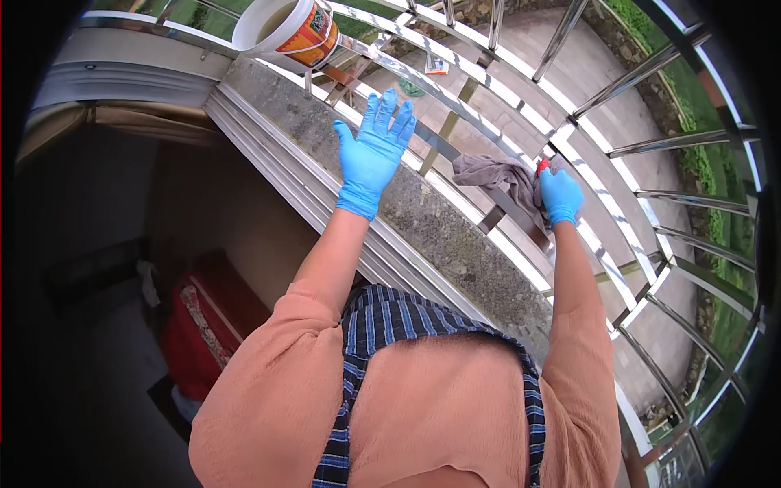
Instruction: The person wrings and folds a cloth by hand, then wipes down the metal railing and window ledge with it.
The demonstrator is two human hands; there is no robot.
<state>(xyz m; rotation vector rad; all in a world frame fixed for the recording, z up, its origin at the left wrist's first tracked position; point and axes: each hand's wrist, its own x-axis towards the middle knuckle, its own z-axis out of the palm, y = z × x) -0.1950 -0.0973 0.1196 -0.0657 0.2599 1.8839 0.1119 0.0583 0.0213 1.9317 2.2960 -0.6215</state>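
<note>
Both of my hands wear blue gloves. My left hand is open with its fingers spread, over the rough concrete ledge, and holds nothing. To the right, my right hand is closed round a red-handled tool at the metal bars; the tool's far end is small and hard to make out. A grey-brown cloth lies across the bars just left of my right hand and reaches down beside it.
A white bucket with an orange label and liquid inside stands at the upper left. Curved metal railings surround the right side. Window tracks run along the ledge. Below the bars are a green object and paving.
</note>
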